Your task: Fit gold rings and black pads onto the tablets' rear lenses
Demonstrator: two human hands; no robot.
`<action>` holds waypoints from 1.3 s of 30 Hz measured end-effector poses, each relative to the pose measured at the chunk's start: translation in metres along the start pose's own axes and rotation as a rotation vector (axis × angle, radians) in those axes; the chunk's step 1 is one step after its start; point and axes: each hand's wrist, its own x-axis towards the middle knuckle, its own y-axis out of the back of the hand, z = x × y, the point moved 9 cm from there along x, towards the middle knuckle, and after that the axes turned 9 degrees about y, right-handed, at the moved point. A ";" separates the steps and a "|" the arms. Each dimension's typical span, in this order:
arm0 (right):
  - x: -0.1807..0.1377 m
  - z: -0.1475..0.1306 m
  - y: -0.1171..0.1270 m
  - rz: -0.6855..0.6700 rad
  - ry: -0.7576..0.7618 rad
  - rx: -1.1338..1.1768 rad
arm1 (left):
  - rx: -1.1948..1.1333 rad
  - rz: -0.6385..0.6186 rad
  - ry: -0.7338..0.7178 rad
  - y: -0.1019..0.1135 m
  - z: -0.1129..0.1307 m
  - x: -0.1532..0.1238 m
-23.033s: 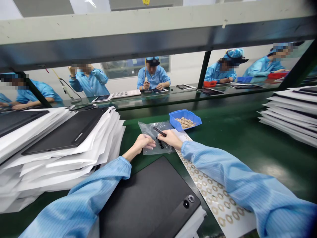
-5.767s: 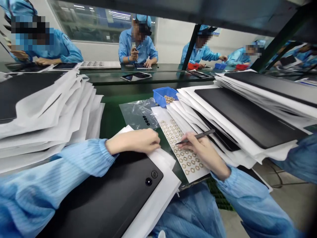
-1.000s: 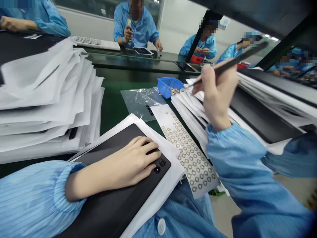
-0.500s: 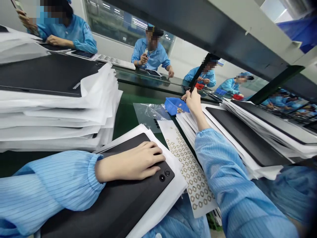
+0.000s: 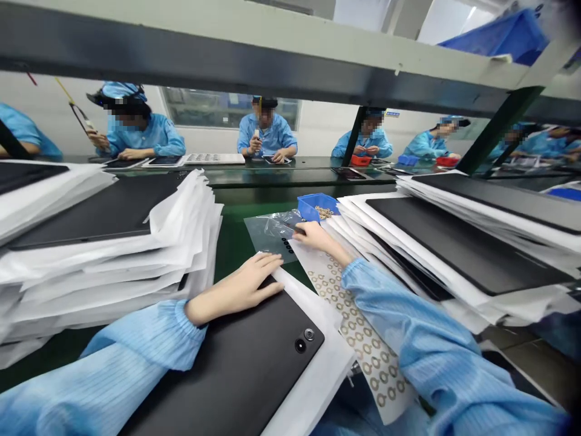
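A black tablet back (image 5: 245, 363) with two camera lenses (image 5: 304, 340) lies on a white sheet in front of me. My left hand (image 5: 245, 284) rests flat on its far edge, fingers stretched out. My right hand (image 5: 318, 236) reaches forward over a white sheet of small rings (image 5: 358, 336), fingers closed on dark tweezers (image 5: 295, 227) whose tip is at a clear plastic bag (image 5: 267, 233) with small black rings on it.
A blue bin of rings (image 5: 318, 207) stands just beyond the bag. Stacks of tablets between white sheets rise at the left (image 5: 104, 242) and the right (image 5: 458, 242). Several people in blue coats work at the far bench (image 5: 254, 166).
My right hand came down from the blue bin to the plastic bag with the tweezers. My left hand slid from beside the lenses to the tablet's far edge. The view rose.
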 end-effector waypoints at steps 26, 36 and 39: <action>-0.035 0.012 -0.037 0.104 -0.005 0.371 | -1.007 0.320 0.796 -0.016 -0.116 0.058; -0.031 0.009 -0.031 0.229 0.000 0.412 | -1.555 0.429 0.736 -0.031 -0.117 0.059; -0.031 0.010 -0.031 0.246 -0.005 0.412 | -1.628 0.475 0.694 -0.028 -0.120 0.058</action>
